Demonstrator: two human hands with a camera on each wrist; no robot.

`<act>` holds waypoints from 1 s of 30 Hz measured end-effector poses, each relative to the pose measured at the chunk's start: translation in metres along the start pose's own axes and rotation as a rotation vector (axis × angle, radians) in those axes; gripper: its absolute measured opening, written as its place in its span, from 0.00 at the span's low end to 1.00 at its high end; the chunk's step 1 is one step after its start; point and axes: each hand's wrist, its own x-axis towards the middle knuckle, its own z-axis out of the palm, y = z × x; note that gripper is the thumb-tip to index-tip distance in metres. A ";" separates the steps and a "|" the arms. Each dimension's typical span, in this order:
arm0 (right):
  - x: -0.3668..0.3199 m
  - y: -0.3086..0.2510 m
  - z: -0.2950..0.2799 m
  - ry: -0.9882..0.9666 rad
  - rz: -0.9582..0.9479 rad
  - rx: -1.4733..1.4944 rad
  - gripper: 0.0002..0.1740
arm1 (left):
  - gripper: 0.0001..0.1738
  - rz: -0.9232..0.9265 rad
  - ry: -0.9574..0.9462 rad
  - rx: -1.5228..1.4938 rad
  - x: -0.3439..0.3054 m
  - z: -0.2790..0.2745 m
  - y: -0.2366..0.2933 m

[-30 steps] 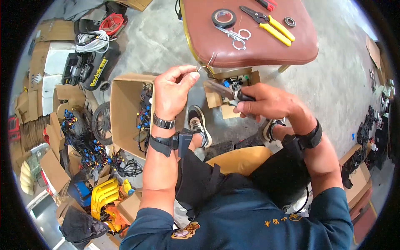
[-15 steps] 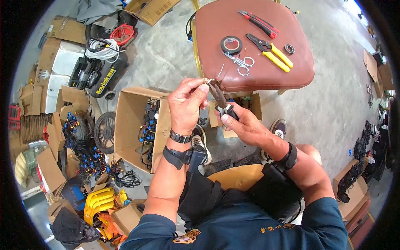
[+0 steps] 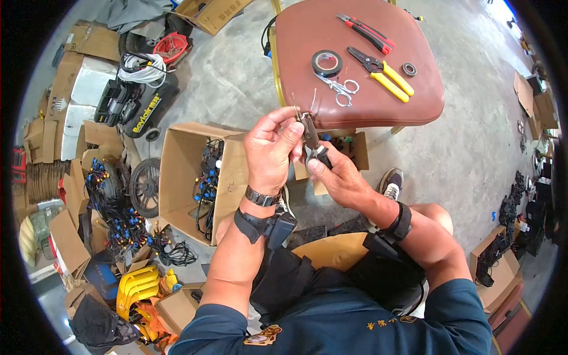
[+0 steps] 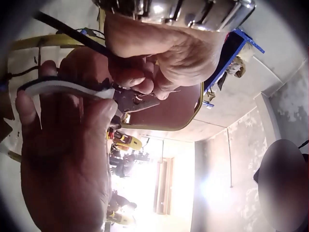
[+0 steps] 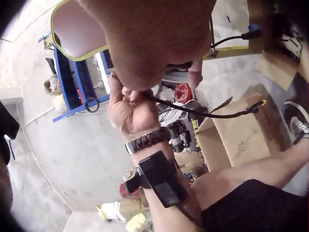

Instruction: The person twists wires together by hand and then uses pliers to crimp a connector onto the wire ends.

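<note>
My left hand [image 3: 271, 151] pinches a black cable [image 5: 193, 111] between thumb and fingers. Thin bare wire ends [image 3: 314, 99] stick up past its fingertips in the head view. My right hand [image 3: 340, 177] grips a pair of pliers [image 3: 311, 135] with dark handles. Their jaws are right at the left fingertips, overlapping the base of the wires. In the left wrist view, a grey-white pliers handle [image 4: 63, 88] crosses the right fingers, and the cable [image 4: 72, 34] runs up and left from the left hand. The jaws' bite is hidden.
On the brown padded seat [image 3: 408, 106] ahead lie black tape [image 3: 336, 64], folding scissors [image 3: 343, 94], yellow-handled wire strippers [image 3: 390, 83], a red utility knife [image 3: 373, 36] and a bearing [image 3: 409, 69]. A cardboard box [image 3: 174, 177] of cables stands left; a smaller box [image 3: 361, 151] sits below the seat.
My right hand has brought the pliers leftward from apart to the wires at my left fingertips, then turned them more upright. The head view has shifted, showing more of the seat.
</note>
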 end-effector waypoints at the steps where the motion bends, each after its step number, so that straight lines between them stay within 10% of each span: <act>1: 0.001 0.000 0.000 0.006 -0.005 -0.007 0.22 | 0.16 -0.014 0.001 -0.025 0.000 0.001 0.000; 30: 0.006 -0.011 -0.005 0.054 -0.167 -0.193 0.21 | 0.17 -0.135 -0.032 -0.234 -0.007 0.007 0.004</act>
